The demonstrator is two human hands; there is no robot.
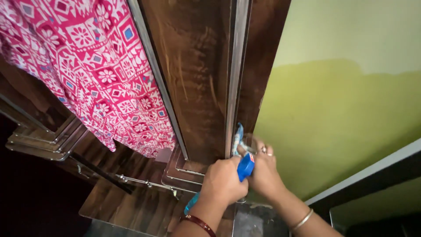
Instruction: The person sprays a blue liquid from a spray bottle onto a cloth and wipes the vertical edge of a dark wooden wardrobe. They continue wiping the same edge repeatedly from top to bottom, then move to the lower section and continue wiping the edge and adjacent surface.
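Observation:
My left hand is closed around a blue-handled tool whose handle end sticks out below my wrist. Its tip points at the edge of a dark brown wooden wardrobe door, near a metal strip along that edge. My right hand is closed beside it and pinches a light blue piece against the door edge. A ring shows on a finger of that hand, and a bangle circles each wrist. What exactly the fingertips touch is hidden.
A pink and white patterned cloth hangs at the upper left over the wardrobe. Stepped wooden mouldings and a thin metal rod lie below it. A green wall fills the right side, with a dark frame at the lower right.

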